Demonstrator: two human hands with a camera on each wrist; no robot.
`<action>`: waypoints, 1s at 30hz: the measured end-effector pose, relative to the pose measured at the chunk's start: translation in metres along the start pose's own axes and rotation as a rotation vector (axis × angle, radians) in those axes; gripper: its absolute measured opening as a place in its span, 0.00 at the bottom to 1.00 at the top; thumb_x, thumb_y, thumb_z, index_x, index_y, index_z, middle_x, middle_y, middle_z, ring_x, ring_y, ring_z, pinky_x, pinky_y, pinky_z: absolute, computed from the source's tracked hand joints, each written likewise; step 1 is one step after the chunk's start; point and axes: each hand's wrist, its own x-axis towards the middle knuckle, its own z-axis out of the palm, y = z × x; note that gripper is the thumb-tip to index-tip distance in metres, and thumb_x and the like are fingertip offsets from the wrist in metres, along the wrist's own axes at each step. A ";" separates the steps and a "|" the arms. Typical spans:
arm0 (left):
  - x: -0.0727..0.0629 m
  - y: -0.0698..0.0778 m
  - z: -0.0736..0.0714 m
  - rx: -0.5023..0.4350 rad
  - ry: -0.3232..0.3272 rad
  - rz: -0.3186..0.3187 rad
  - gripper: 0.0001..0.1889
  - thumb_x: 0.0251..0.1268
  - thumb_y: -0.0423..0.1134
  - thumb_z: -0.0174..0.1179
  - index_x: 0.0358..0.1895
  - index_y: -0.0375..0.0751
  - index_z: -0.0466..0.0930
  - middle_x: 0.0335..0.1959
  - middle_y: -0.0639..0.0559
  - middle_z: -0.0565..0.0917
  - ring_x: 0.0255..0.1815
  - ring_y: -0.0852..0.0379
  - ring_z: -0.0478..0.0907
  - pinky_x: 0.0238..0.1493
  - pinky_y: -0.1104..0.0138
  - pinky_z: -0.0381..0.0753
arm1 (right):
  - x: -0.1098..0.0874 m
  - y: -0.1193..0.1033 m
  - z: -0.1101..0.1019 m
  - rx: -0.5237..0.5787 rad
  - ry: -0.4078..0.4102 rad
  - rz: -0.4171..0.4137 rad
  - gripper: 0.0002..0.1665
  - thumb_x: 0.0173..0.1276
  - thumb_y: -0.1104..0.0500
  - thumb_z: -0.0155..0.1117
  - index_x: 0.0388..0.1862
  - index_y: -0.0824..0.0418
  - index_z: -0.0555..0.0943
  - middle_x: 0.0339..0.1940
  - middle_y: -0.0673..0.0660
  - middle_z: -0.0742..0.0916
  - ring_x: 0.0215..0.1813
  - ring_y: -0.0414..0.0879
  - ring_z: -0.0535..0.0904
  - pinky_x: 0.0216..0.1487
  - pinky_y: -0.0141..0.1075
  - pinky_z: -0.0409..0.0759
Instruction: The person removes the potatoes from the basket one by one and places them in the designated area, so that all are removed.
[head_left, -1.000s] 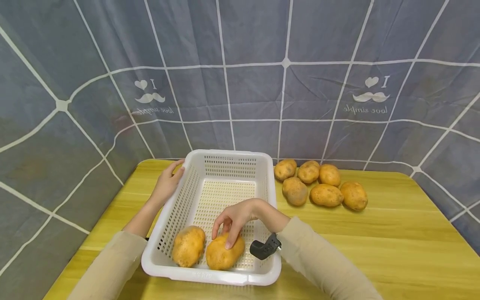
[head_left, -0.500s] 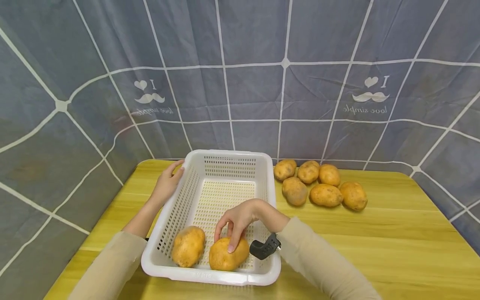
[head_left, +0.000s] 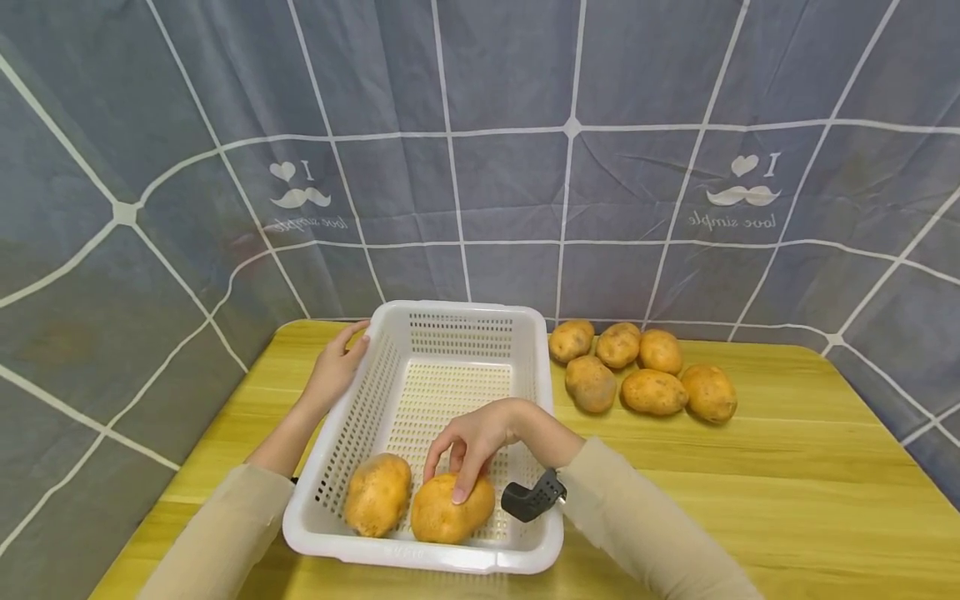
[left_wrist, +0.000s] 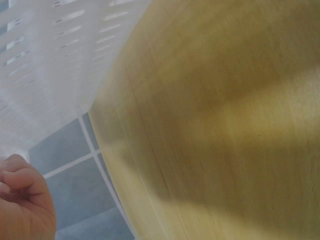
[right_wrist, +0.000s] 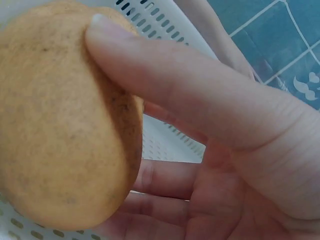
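Observation:
With thumb and fingers, my right hand [head_left: 480,442] grips a potato [head_left: 446,512] at the near end of the white plastic basket [head_left: 536,367]. In the right wrist view the thumb lies across the top of this potato [right_wrist: 60,130], while the other fingers go round its far side. Another potato [head_left: 377,496] lies to its left in the basket. My left hand [head_left: 336,367] holds the basket's left rim near the far corner. The left wrist view shows that hand [left_wrist: 25,200] with its fingers curled at the basket wall [left_wrist: 55,65].
Several potatoes lie in a group on the table right of the basket, among them an oblong potato [head_left: 654,392]. The wooden table [head_left: 787,483] ends at a grey checked curtain [head_left: 510,183]. A black device [head_left: 532,498] is strapped to my right wrist.
The gripped potato shifted slightly right half a second ago and is now back a little to the left, my right hand moving with it. The left hand and the basket stay in place.

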 end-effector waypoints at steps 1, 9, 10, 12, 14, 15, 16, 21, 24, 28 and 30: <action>0.000 0.000 0.000 0.000 0.000 -0.001 0.27 0.75 0.49 0.41 0.71 0.39 0.57 0.49 0.31 0.76 0.33 0.53 0.79 0.30 0.67 0.80 | 0.000 0.000 0.000 0.009 -0.002 -0.007 0.22 0.55 0.72 0.67 0.48 0.55 0.80 0.19 0.53 0.81 0.21 0.37 0.72 0.24 0.27 0.72; 0.001 0.000 0.001 0.007 -0.003 0.004 0.26 0.76 0.48 0.41 0.70 0.39 0.58 0.50 0.32 0.76 0.35 0.49 0.79 0.31 0.66 0.80 | -0.001 -0.002 0.002 0.072 0.010 -0.046 0.25 0.56 0.74 0.65 0.53 0.60 0.78 0.22 0.52 0.82 0.24 0.38 0.75 0.25 0.28 0.76; 0.001 0.000 0.001 0.008 -0.004 0.002 0.26 0.76 0.48 0.40 0.70 0.40 0.58 0.49 0.32 0.76 0.35 0.49 0.79 0.31 0.66 0.80 | -0.001 -0.002 0.003 0.076 0.022 -0.052 0.25 0.56 0.74 0.65 0.53 0.61 0.78 0.22 0.52 0.82 0.24 0.38 0.75 0.26 0.28 0.76; 0.001 0.001 0.001 0.009 -0.004 -0.002 0.26 0.76 0.48 0.40 0.71 0.41 0.58 0.49 0.32 0.76 0.35 0.49 0.79 0.31 0.66 0.80 | -0.002 -0.003 0.003 0.086 0.056 -0.065 0.25 0.56 0.74 0.65 0.54 0.62 0.78 0.23 0.53 0.82 0.25 0.38 0.75 0.26 0.28 0.75; 0.001 0.000 0.002 0.007 0.000 -0.004 0.26 0.75 0.48 0.41 0.71 0.41 0.58 0.49 0.32 0.77 0.35 0.49 0.79 0.30 0.65 0.80 | -0.003 -0.004 0.004 0.097 0.096 -0.071 0.25 0.56 0.73 0.66 0.53 0.60 0.78 0.24 0.53 0.82 0.25 0.38 0.75 0.26 0.29 0.75; 0.001 0.000 0.002 0.008 0.001 -0.006 0.26 0.75 0.48 0.41 0.71 0.41 0.58 0.49 0.32 0.77 0.34 0.50 0.79 0.30 0.65 0.80 | -0.004 -0.005 0.004 0.103 0.116 -0.073 0.24 0.56 0.72 0.66 0.53 0.59 0.79 0.23 0.52 0.82 0.25 0.38 0.74 0.25 0.29 0.75; 0.001 0.001 0.002 0.007 0.002 -0.007 0.26 0.75 0.48 0.41 0.71 0.41 0.58 0.48 0.32 0.77 0.34 0.50 0.79 0.30 0.65 0.80 | -0.005 -0.005 0.003 0.109 0.129 -0.073 0.24 0.56 0.72 0.66 0.53 0.58 0.79 0.23 0.52 0.81 0.25 0.38 0.73 0.25 0.29 0.74; 0.001 0.000 0.002 -0.001 0.003 -0.007 0.26 0.75 0.48 0.41 0.71 0.40 0.57 0.48 0.32 0.77 0.33 0.51 0.80 0.29 0.65 0.80 | -0.007 -0.006 0.003 0.143 0.177 -0.084 0.24 0.57 0.70 0.66 0.53 0.57 0.78 0.25 0.53 0.81 0.26 0.39 0.72 0.25 0.31 0.72; 0.001 0.000 0.002 -0.002 0.004 -0.003 0.26 0.75 0.48 0.40 0.71 0.40 0.57 0.48 0.31 0.77 0.33 0.51 0.80 0.29 0.65 0.81 | -0.009 -0.006 0.003 0.170 0.207 -0.091 0.24 0.57 0.70 0.66 0.54 0.59 0.77 0.26 0.53 0.82 0.27 0.40 0.73 0.26 0.30 0.72; 0.001 -0.001 0.002 0.004 0.002 -0.002 0.26 0.76 0.48 0.40 0.71 0.39 0.57 0.47 0.31 0.77 0.32 0.52 0.80 0.28 0.65 0.81 | -0.012 -0.008 0.004 0.204 0.251 -0.105 0.25 0.58 0.70 0.65 0.55 0.61 0.76 0.30 0.54 0.83 0.29 0.40 0.76 0.27 0.30 0.75; 0.002 0.000 0.002 0.001 0.005 -0.004 0.26 0.75 0.48 0.41 0.70 0.40 0.58 0.47 0.31 0.78 0.31 0.52 0.80 0.28 0.65 0.81 | -0.015 -0.009 0.004 0.217 0.275 -0.118 0.25 0.58 0.70 0.65 0.56 0.62 0.76 0.31 0.55 0.84 0.31 0.41 0.78 0.28 0.31 0.78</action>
